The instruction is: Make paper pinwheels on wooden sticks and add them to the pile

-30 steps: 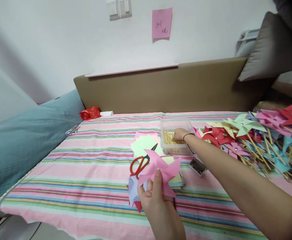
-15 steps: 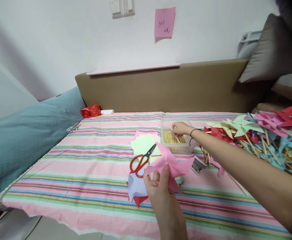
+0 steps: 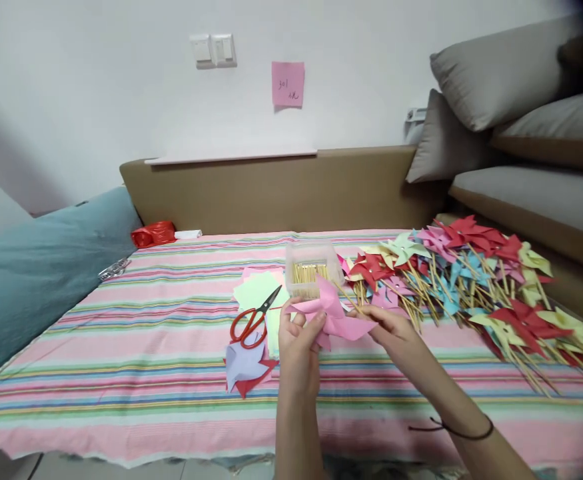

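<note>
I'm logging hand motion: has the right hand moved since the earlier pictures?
Yes. The right hand has left the clear box, moving nearer the wearer and rightward, beside the pink pinwheel.

A white wall (image 3: 361, 67) with light switches (image 3: 224, 50) rises behind a brown backrest (image 3: 361, 193), grey cushions (image 3: 501, 73) piled at right.

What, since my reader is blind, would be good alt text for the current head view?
The left hand holds a pink paper pinwheel; the right hand holds a thin stick beside it, over a striped cloth. Red-handled scissors lie on paper to the left, a clear box of sticks stands beyond, and colourful pinwheels are heaped to the right.
</note>
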The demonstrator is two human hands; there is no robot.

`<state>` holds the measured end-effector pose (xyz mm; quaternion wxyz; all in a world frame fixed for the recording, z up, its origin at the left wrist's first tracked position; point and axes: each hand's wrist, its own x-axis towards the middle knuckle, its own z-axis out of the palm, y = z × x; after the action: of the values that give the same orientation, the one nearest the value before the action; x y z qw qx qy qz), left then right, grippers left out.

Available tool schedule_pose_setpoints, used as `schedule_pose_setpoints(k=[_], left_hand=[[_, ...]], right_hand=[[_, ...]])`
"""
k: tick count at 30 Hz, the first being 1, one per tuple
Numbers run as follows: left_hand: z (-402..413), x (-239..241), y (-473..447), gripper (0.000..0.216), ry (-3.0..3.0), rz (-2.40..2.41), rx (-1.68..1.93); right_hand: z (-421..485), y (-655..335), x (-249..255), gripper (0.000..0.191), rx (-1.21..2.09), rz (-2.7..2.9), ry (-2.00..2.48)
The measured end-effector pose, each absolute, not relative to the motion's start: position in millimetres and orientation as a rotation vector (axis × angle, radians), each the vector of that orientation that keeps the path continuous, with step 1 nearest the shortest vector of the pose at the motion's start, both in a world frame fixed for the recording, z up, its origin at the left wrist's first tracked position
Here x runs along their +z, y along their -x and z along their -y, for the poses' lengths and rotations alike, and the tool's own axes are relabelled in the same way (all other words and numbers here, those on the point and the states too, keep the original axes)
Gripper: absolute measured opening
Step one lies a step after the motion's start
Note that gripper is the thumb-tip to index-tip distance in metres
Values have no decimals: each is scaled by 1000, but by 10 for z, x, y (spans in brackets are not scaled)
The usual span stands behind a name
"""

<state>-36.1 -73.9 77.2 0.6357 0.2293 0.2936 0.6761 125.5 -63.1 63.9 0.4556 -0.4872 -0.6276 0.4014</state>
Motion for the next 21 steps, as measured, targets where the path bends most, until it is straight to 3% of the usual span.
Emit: schedule_pose_setpoints(k=[8, 21], left_hand=[[724, 710, 110, 61, -503, -527, 1472], [753, 714, 15, 67, -575, -532, 1524]], right_hand=[[1031, -1275, 484, 23, 1018, 1335, 1114], [1104, -1390, 577, 19, 905, 1504, 1000]])
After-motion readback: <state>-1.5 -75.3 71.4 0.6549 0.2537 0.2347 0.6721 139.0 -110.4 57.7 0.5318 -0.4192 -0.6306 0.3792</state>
